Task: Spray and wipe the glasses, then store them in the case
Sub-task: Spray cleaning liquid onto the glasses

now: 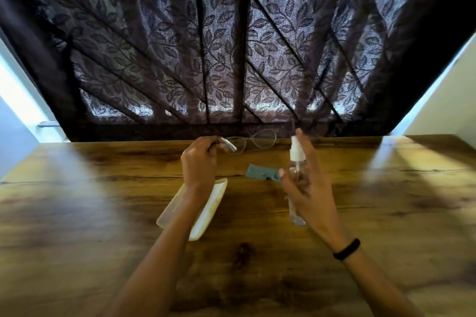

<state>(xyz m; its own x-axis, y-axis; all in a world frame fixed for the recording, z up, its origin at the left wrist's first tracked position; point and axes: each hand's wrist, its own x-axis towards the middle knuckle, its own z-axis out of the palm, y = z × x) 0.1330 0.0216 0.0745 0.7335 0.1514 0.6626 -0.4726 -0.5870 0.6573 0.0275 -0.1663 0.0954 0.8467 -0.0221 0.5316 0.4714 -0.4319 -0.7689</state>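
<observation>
Wooden table (386,188) before a dark leaf-patterned curtain (180,46), pale walls (448,100) either side.

case (217,197) partly under L forearm (164,239), cloth (257,174) edge hidden

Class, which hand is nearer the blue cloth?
Right. The right hand, gripping the spray bottle, sits beside the cloth; the left hand, holding the glasses, is farther left.
</observation>
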